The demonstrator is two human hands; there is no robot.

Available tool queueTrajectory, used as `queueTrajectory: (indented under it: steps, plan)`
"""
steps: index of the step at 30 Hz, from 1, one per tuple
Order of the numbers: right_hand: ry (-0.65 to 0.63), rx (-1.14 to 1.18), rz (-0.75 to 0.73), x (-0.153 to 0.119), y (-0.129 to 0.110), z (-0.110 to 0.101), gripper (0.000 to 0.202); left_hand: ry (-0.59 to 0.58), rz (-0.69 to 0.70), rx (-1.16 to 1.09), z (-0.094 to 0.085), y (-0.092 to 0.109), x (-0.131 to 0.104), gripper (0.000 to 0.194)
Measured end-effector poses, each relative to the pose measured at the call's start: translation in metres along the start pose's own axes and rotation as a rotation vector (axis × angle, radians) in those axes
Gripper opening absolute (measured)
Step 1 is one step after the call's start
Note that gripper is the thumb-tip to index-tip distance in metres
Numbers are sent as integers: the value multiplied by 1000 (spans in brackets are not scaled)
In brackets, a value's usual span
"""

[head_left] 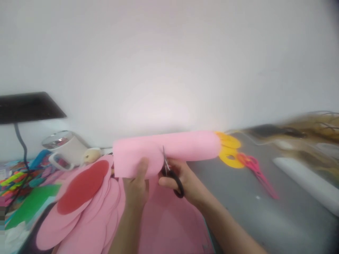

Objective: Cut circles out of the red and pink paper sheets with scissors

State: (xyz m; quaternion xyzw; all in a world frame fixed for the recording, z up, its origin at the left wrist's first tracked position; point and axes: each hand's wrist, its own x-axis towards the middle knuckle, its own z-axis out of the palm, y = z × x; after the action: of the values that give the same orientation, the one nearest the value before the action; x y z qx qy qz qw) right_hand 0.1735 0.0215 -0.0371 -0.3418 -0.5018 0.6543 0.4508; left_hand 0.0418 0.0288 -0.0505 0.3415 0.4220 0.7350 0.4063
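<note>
My left hand (138,181) grips a pink sheet (129,158) from below, its thumb pressed on the front face. The sheet curves round and stretches to the right in a long rounded strip. In my right hand (182,180) is a pair of scissors (173,180) with black handles, fingers through the loops. Its metal blades point up at the sheet, beside a rounded edge. Whether the blades are parted is hard to make out. Below both hands lies more pink material (172,225).
At left are pink cut shapes (90,225) topped by a red piece (84,187), a white mug (66,148) and a dark lamp head (29,107). Yellow rings (230,157), pink scissors (258,171) and a white roll (304,180) lie on the grey table (238,215).
</note>
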Motion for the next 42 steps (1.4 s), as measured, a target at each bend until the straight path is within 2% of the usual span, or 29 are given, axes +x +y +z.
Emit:
queueTrajectory:
  steps: [3,11,22,42]
  plan:
    - [-36,7,-10,-1,-1,0,41,21,-12,60,-2,1,0,41]
    - [-30,-6,-17,-1,-2,0,42,9,45,-11,4,1,-1,55]
    - [-14,-35,-7,-2,-4,-1,44,14,39,19,0,-3,-1,28]
    - [16,-124,-18,-2,-5,0,39,13,-3,59,-7,-8,2,39]
